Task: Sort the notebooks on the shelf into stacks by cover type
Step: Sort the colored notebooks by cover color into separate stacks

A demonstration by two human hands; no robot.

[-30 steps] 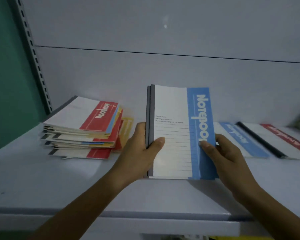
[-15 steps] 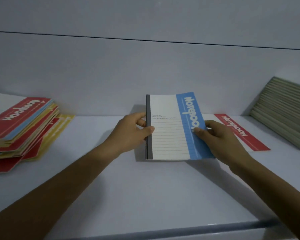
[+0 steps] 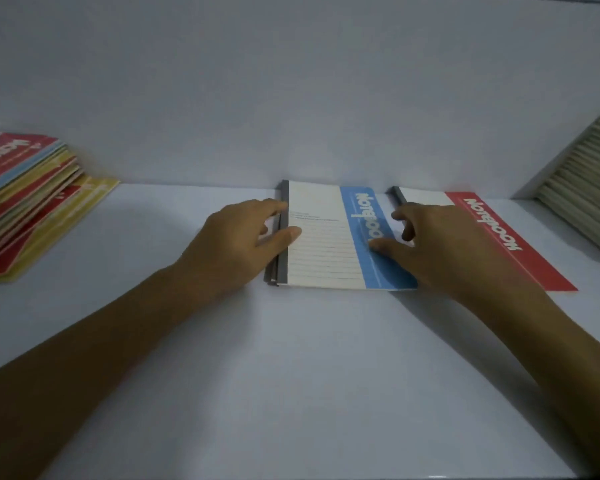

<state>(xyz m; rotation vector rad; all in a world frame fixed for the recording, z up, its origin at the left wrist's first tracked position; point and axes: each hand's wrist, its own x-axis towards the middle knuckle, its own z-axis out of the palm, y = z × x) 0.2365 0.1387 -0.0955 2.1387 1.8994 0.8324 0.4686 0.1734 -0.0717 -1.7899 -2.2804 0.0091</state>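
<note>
Blue notebook (image 3: 323, 244) lies flat on the shelf (image 3: 291, 375), far edge close to the back wall (image 3: 291, 98), grey spine to the left. A second spine edge shows just under it, so it seems to sit on another notebook; can't make out that cover.

Left hand (image 3: 232, 244) at the spine side: thumb laid flat on the white lined part of the cover, index finger straight against the spine. Fingers loose, not clamped round anything.

Right hand (image 3: 440, 244) spread open, thumb pressing on the blue stripe. Its fingers arch over the gap toward the red notebook (image 3: 520, 244), which lies flat just beside the blue one. The hand covers part of the red one.

Far left: untidy stack of notebooks (image 3: 25, 195), red cover on top, blue and yellow edges showing, a yellow notebook (image 3: 84, 199) poking out low down. Well apart from the hands.

Far right: a leaning row of grey-green books (image 3: 582, 188), tilted against the wall.
</note>
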